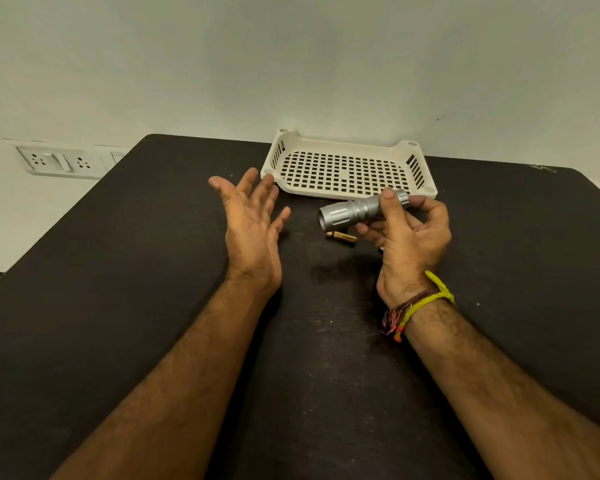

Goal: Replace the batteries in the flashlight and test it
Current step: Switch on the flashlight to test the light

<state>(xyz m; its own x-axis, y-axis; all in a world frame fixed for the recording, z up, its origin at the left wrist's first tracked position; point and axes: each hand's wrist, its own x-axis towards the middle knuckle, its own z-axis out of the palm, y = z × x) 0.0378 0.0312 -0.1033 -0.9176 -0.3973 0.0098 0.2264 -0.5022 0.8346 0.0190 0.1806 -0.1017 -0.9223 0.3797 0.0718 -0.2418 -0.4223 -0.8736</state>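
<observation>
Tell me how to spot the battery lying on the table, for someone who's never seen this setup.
Start at the white perforated tray at the far edge of the black table. Come toward the camera to the silver flashlight held in the right hand; the battery lies on the tabletop just below the flashlight's head. It is the only small gold-coloured cylinder there, far thinner than the flashlight.

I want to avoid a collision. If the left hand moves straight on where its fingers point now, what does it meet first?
Probably the near-left corner of the white perforated tray: the open left hand points its fingers up and away toward it. The hand looks raised, so it might pass above; depth is unclear.
</observation>
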